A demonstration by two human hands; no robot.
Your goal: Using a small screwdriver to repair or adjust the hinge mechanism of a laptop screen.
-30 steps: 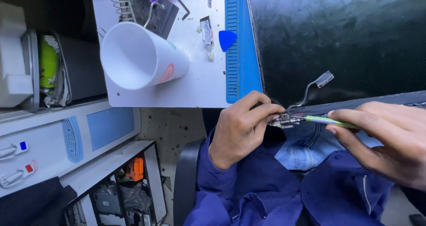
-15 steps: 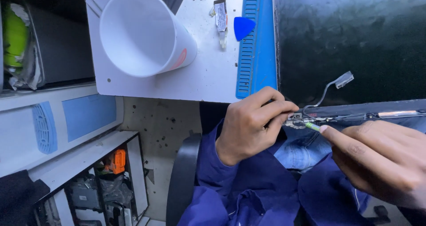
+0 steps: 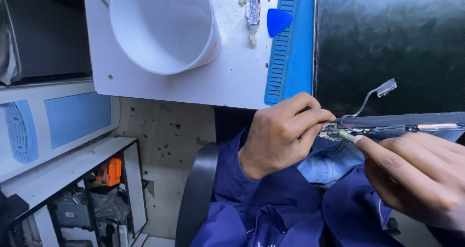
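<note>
Left hand (image 3: 278, 135) fingers pinch the laptop (image 3: 387, 48) corner hinge (image 3: 332, 128); right hand (image 3: 416, 172) fingers pinch a green-tipped tool (image 3: 346, 135) against it.

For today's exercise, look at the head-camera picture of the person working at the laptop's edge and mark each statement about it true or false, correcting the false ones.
1. The white cup lies on its side on the white table. True.
2. The right hand holds a thin green-tipped tool. True.
3. The left hand rests on the blue mat. False: it pinches the laptop's hinge corner.
4. The blue pick lies inside the cup. False: it lies on the table, beside the mat.
5. A loose cable rises from the hinge area. True.
</note>
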